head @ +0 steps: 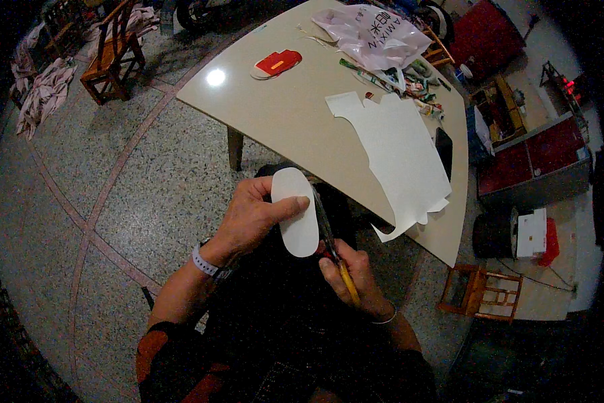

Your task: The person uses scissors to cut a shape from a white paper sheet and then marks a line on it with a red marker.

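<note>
Between its thumb and fingers, my left hand (251, 214) pinches a white insole-shaped piece (298, 231) with rounded ends, held upright over my lap. My right hand (354, 274) grips yellow-handled scissors (327, 221). Their dark blades lie along the right edge of the white piece; whether the blades are apart is hard to tell. On the table past my hands lies a larger white sheet (397, 151) with curved cut-outs, its near tip hanging over the table edge. Farther off on the tabletop is a red and white sole-shaped item (277, 64).
The pale table (281, 111) has its edge just beyond my hands. A printed plastic bag (377, 38) and green-patterned scraps (412, 83) sit at its far side, a dark flat object (443, 151) at its right. Wooden chairs (111, 55) stand on the floor, one low at right (478, 292).
</note>
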Demonstrator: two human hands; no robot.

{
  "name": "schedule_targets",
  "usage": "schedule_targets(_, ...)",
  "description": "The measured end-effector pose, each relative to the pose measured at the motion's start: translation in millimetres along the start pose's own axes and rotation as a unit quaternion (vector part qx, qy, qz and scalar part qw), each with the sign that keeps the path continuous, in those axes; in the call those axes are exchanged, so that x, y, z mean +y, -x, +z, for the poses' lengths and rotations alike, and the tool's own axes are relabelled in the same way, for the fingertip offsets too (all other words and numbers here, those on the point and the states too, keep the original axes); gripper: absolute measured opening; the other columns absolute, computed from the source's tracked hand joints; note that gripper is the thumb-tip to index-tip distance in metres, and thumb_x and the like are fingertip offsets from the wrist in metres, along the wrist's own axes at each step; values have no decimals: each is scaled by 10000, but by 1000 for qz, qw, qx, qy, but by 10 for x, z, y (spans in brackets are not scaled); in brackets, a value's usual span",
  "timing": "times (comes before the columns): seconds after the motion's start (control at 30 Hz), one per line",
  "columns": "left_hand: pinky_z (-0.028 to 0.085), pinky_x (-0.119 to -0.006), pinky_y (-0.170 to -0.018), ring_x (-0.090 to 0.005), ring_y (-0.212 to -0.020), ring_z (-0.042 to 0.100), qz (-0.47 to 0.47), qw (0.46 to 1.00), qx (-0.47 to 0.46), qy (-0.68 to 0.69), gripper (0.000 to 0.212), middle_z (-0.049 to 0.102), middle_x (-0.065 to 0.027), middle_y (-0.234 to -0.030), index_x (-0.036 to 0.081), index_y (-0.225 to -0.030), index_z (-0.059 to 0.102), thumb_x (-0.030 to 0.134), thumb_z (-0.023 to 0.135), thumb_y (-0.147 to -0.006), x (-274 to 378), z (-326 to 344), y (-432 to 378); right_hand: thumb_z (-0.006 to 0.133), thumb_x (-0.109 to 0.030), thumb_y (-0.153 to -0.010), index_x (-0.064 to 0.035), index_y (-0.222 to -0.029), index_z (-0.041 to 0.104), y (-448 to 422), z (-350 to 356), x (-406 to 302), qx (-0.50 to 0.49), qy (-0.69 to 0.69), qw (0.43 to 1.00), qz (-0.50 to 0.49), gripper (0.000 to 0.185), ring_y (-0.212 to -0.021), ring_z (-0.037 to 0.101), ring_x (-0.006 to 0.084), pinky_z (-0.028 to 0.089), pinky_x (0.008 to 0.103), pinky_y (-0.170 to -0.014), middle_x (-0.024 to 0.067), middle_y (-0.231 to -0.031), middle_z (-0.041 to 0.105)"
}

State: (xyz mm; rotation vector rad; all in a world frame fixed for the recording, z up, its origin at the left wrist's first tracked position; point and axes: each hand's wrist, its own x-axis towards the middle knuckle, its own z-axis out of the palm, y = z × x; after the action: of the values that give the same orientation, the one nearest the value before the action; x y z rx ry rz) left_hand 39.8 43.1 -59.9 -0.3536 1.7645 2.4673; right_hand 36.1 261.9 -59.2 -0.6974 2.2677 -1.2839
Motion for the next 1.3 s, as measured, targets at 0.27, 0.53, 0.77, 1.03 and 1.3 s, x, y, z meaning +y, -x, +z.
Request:
schedule_targets(0.27, 522, -269, -622, -124, -666, 644, 5, 1000, -4, 1, 157, 686, -71, -802, -12, -886, 662, 124, 688, -813, -3, -1, -7, 553, -181, -909, -15, -1035, 584, 6, 10, 52, 11, 16, 1000, -18, 211, -586, 439, 55, 380, 231, -522, -9, -668, 510)
schedule_targets(0.53, 530, -277, -625, -139, -670, 647, 11, 1000, -1, -9, 178, 682, -72, -796, -24, -900, 662, 136, 679, -823, 15, -6, 3, 560, -185, -906, -25, -1052, 580, 6, 2, 29, 0, 13, 1000, -6, 217, -595, 466, 57, 401, 233, -533, 0, -675, 527)
schedule_targets(0.77, 531, -282, -656, -145, -708, 651, 1, 998, -14, -65, 200, 684, -84, -830, -33, -936, 664, 139, 656, -835, 32, -22, -9, 639, -172, -860, -54, -1040, 588, 11, -3, 87, 17, 18, 1000, -8, 221, -575, 592, 141, 481, 307, -530, 78, -692, 617)
schedule_targets(1.03, 518, -310, -793, -180, -846, 653, 18, 999, -35, -37, 248, 688, -103, -938, -29, -1027, 656, 136, 637, -843, 77, 87, 59, 519, -188, -928, -29, -1081, 515, 26, -119, 79, 48, -165, 985, 23, 221, -543, 477, 54, 403, 205, -497, 45, -711, 578)
schedule_targets(1.3, 473, -336, -882, -227, -998, 593, 144, 971, -174, -78, 104, 607, -120, -1070, -9, -833, 695, 75, 707, -774, -100, 257, 29, 539, -223, -925, -10, -1108, 487, 144, -231, 207, -32, -420, 904, 71, 286, -504, 535, 101, 444, 223, -466, 138, -821, 656)
